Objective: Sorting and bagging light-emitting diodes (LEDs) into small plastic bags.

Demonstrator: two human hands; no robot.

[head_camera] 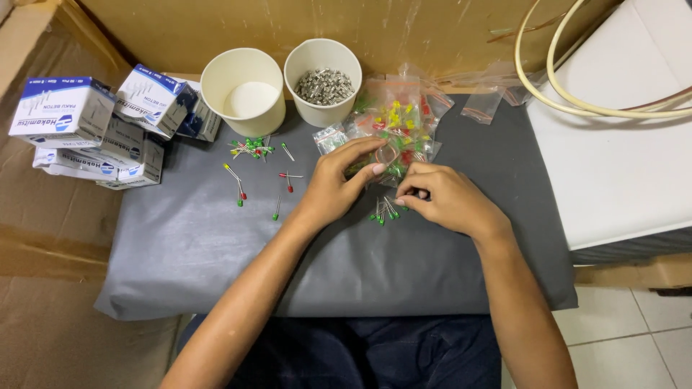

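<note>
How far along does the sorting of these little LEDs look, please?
Looks early. Done: only the right cup holds small metal parts; the left cup looks empty. In hand: the left hand touches a clear bag of mixed LEDs, the right hand pinches green LEDs. Left: loose LEDs scattered on the grey mat.

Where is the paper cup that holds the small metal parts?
In the head view, the paper cup with metal parts stands at the back of the grey mat, right of the empty white cup and just behind the clear bags of coloured LEDs.
</note>
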